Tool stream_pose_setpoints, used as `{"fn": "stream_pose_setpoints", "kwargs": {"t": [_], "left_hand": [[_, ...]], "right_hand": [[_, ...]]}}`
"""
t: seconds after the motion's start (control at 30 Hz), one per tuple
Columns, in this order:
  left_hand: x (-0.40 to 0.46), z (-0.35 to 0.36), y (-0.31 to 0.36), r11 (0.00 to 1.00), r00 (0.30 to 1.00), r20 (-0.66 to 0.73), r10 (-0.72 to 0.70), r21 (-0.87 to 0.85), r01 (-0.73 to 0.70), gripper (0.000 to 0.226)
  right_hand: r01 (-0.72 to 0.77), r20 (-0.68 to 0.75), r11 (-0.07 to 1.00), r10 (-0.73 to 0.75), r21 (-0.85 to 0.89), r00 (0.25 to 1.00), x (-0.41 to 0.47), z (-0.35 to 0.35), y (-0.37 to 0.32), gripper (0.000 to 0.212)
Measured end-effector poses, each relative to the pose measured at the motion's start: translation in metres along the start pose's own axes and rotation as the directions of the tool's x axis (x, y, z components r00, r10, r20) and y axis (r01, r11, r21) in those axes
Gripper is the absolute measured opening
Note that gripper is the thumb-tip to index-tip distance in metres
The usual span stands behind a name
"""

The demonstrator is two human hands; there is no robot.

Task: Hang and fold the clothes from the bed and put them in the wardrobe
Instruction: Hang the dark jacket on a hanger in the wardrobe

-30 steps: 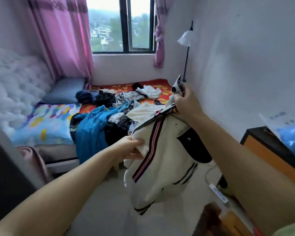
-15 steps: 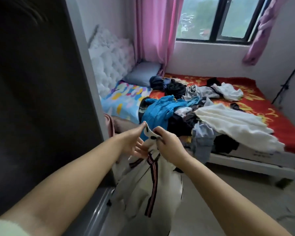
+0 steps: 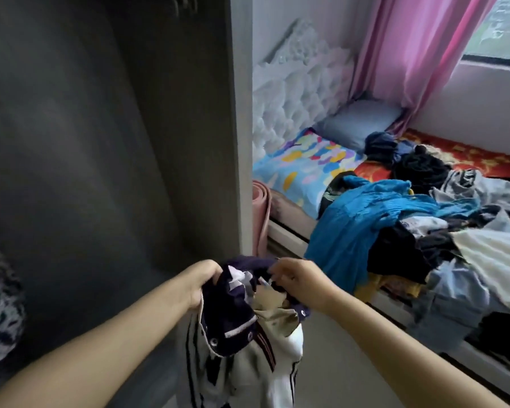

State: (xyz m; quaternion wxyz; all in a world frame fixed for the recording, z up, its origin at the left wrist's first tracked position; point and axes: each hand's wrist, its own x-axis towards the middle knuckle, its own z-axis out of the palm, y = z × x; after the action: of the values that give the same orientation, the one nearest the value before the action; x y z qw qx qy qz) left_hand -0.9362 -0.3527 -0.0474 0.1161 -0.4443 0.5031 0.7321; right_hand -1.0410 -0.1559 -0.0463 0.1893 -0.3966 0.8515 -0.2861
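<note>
Both hands, left (image 3: pixel 202 282) and right (image 3: pixel 302 282), grasp the dark navy collar of a cream striped jacket (image 3: pixel 248 348), near, hanging before the open grey wardrobe (image 3: pixel 130 128) on the left. Collar grip likely readies hanging. Remaining clothes pile (image 3: pixel 409 231) sits on the bed, right.

Home bedroom: bed (image 3: pixel 292 169), wardrobe (image 3: pixel 239 113), curtain (image 3: pixel 409 48)

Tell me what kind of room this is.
Most likely a bedroom: a bed with a tufted headboard, a pillow, a pile of clothes on it, and a dark wardrobe beside it.
</note>
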Motion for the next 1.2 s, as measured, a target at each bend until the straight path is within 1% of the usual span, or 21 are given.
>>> {"fn": "stream_pose_setpoints", "kwargs": {"t": [0.03, 0.1, 0.17, 0.23, 0.3, 0.37, 0.47, 0.53, 0.57, 0.6, 0.67, 0.7, 0.77, 0.83, 0.9, 0.93, 0.97, 1.0, 1.07, 1.13, 1.2], "left_hand": [[-0.007, -0.003, 0.003, 0.999, 1.000, 0.018, 0.001, -0.044, 0.000, 0.030], [-0.022, -0.010, 0.010, 0.998, 0.999, 0.036, 0.024, -0.067, -0.021, 0.032], [-0.040, -0.017, 0.018, 0.994, 0.996, 0.032, 0.086, -0.069, -0.083, 0.020], [-0.060, -0.024, 0.025, 0.987, 0.989, -0.005, 0.145, -0.071, -0.145, 0.018], [-0.073, -0.037, 0.026, 0.976, 0.974, -0.100, 0.202, -0.058, -0.209, 0.015], [-0.073, -0.057, 0.020, 0.953, 0.940, -0.164, 0.299, 0.006, -0.302, 0.018], [-0.071, -0.079, 0.005, 0.896, 0.903, -0.134, 0.409, 0.246, -0.370, 0.063], [-0.067, -0.076, -0.003, 0.787, 0.868, -0.049, 0.494, 0.449, -0.422, 0.054], [-0.060, -0.075, -0.006, 0.717, 0.837, -0.073, 0.543, 0.559, -0.417, 0.048], [-0.055, -0.075, -0.005, 0.648, 0.791, -0.155, 0.592, 0.675, -0.353, 0.048], [-0.055, -0.080, 0.009, 0.487, 0.642, -0.374, 0.670, 0.873, 0.000, 0.048], [-0.059, -0.083, 0.017, 0.425, 0.571, -0.403, 0.715, 0.900, 0.103, 0.045], [-0.070, -0.087, 0.035, 0.398, 0.504, -0.402, 0.764, 0.909, 0.121, 0.035], [-0.072, -0.087, 0.049, 0.462, 0.476, -0.410, 0.778, 0.887, 0.009, 0.020], [-0.069, -0.086, 0.056, 0.652, 0.525, -0.482, 0.702, 0.731, -0.201, 0.015], [-0.069, -0.086, 0.058, 0.768, 0.589, -0.514, 0.623, 0.547, -0.334, 0.021], [-0.070, -0.085, 0.058, 0.840, 0.664, -0.514, 0.542, 0.319, -0.439, 0.024], [-0.071, -0.085, 0.057, 0.865, 0.718, -0.510, 0.475, 0.120, -0.487, 0.024], [-0.079, -0.086, 0.055, 0.865, 0.788, -0.484, 0.380, -0.116, -0.488, 0.016], [-0.089, -0.089, 0.062, 0.866, 0.860, -0.390, 0.328, -0.240, -0.439, 0.017], [-0.102, -0.091, 0.078, 0.888, 0.917, -0.223, 0.332, -0.255, -0.383, 0.022]], "right_hand": [[-0.016, -0.037, 0.992, 0.011, -0.127, 0.999, 0.018, -0.006, 0.008, 0.047], [-0.103, 0.029, 0.936, 0.119, -0.336, 0.992, 0.044, -0.005, 0.021, 0.082], [-0.205, 0.047, 0.914, 0.235, -0.349, 0.971, 0.064, 0.004, 0.028, 0.089], [-0.267, 0.001, 0.942, 0.273, -0.204, 0.962, 0.081, 0.008, 0.025, 0.062], [-0.229, -0.013, 0.955, 0.230, -0.187, 0.973, 0.095, -0.002, 0.010, 0.035], [-0.166, -0.051, 0.971, 0.159, -0.175, 0.986, 0.106, -0.021, -0.014, 0.029], [-0.021, -0.130, 0.983, -0.002, -0.180, 0.992, 0.112, -0.060, -0.064, 0.026], [0.022, -0.148, 0.968, -0.060, -0.249, 0.987, 0.113, -0.083, -0.100, 0.023], [0.033, -0.153, 0.963, -0.076, -0.267, 0.985, 0.113, -0.091, -0.115, 0.023], [0.059, -0.155, 0.957, -0.107, -0.284, 0.982, 0.111, -0.097, -0.129, 0.023], [0.110, -0.131, 0.934, -0.163, -0.340, 0.978, 0.106, -0.104, -0.148, 0.023], [0.129, -0.108, 0.921, -0.180, -0.368, 0.978, 0.103, -0.105, -0.154, 0.022], [0.157, -0.076, 0.891, -0.208, -0.426, 0.975, 0.093, -0.107, -0.163, 0.019], [0.172, -0.068, 0.866, -0.230, -0.470, 0.971, 0.088, -0.106, -0.166, 0.013], [0.183, -0.073, 0.853, -0.249, -0.488, 0.966, 0.088, -0.106, -0.166, 0.008], [0.191, -0.074, 0.850, -0.259, -0.491, 0.963, 0.089, -0.107, -0.165, 0.007], [0.200, -0.084, 0.848, -0.274, -0.491, 0.958, 0.092, -0.108, -0.162, 0.007], [0.197, -0.100, 0.847, -0.280, -0.493, 0.955, 0.095, -0.110, -0.157, 0.011], [0.166, -0.123, 0.831, -0.270, -0.530, 0.955, 0.104, -0.114, -0.144, 0.024], [0.117, -0.126, 0.821, -0.224, -0.559, 0.966, 0.116, -0.115, -0.128, 0.026], [0.068, -0.104, 0.794, -0.163, -0.604, 0.981, 0.133, -0.115, -0.119, 0.020]]}}
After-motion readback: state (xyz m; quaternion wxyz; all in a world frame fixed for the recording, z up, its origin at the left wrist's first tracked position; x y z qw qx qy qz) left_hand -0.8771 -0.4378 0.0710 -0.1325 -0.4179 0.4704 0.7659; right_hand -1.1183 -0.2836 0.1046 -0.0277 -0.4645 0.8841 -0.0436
